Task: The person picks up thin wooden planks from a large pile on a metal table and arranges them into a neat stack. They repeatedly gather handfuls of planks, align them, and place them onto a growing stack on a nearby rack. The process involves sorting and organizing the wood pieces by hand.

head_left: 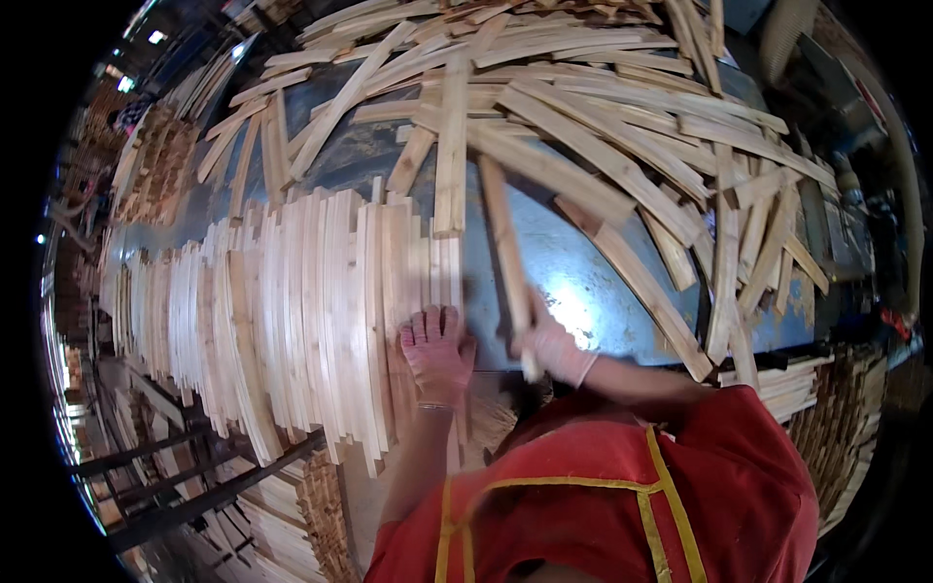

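While the left hand (435, 355) rests palm down, fingers extended and holding nothing, on a row of pale slats (292, 321) laid side by side, the right hand (556, 348), motion-blurred, is closed around the near end of one wooden slat (507, 253), slanting over the blue-grey desk (622, 316); beyond, one loose pile (622, 107), crisscrossed.

left hand (436, 360) on aligned wooden slats (301, 311), blurred right hand (554, 348) gripping one strip (502, 238), loose boards (607, 160) strewn across blue tabletop (622, 277)
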Motion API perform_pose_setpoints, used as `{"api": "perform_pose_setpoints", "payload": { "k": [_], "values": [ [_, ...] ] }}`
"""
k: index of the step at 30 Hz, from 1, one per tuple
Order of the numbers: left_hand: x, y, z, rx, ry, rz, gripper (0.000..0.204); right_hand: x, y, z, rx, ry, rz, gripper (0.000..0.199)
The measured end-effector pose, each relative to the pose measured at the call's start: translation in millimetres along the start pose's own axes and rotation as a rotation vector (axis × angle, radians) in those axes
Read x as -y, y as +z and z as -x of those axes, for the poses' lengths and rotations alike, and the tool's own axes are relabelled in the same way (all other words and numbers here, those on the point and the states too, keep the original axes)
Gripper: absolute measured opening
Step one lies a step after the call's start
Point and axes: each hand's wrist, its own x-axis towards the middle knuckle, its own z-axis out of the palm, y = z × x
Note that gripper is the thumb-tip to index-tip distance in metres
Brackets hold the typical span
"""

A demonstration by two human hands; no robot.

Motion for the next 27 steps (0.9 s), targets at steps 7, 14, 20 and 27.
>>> {"api": "perform_pose_setpoints", "payload": {
  "k": [7,14,20,27],
  "values": [
    [3,31,19,-0.021,0.103,-0.001,0.087,-19,42,6,0.690,-0.360,1.030,0.044],
    [-6,12,16,-0.012,0.111,-0.007,0.079,49,-79,-105,-0.693,-0.513,1.310,0.065],
    [-4,16,25,-0.044,0.082,0.044,0.078,80,-77,-75,-0.404,-0.286,1.304,0.073],
    [-21,16,9,-0.040,0.029,0.094,0.085,8,15,28,0.416,0.087,0.893,0.082]
  ]
}}
